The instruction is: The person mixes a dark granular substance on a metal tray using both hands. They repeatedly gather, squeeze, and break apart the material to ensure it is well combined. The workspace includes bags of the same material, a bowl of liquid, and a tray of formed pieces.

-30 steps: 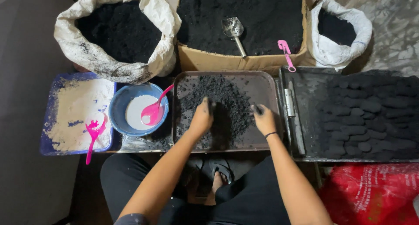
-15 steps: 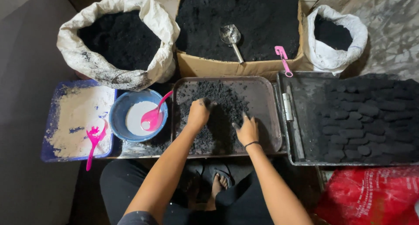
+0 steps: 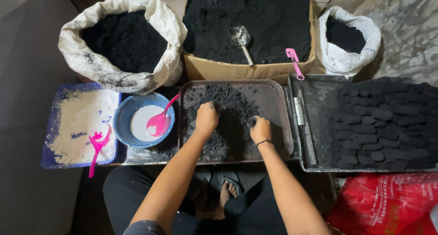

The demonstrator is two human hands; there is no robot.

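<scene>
A brown tray [image 3: 278,103] in front of me holds a heap of black powder [image 3: 228,121]. My left hand [image 3: 206,118] presses into the heap near its top left, fingers curled in the powder. My right hand [image 3: 260,129], with a dark band on the wrist, is closed on a clump of the black powder at the heap's right side. Both hands are smeared black.
A blue bowl [image 3: 125,112] of white liquid with a pink spoon [image 3: 159,121] sits left of the tray, beside a blue tray [image 3: 54,125] of white powder with a pink fork [image 3: 96,146]. Behind are two white sacks [image 3: 114,75] [image 3: 360,39] and a cardboard box [image 3: 237,71] of black powder with a metal scoop [image 3: 241,39]. A black tray [image 3: 315,103] of dark lumps lies right.
My right hand moved left and toward me across the heap, closing on powder. My left hand shifted slightly left. The camera view drifted a little.
</scene>
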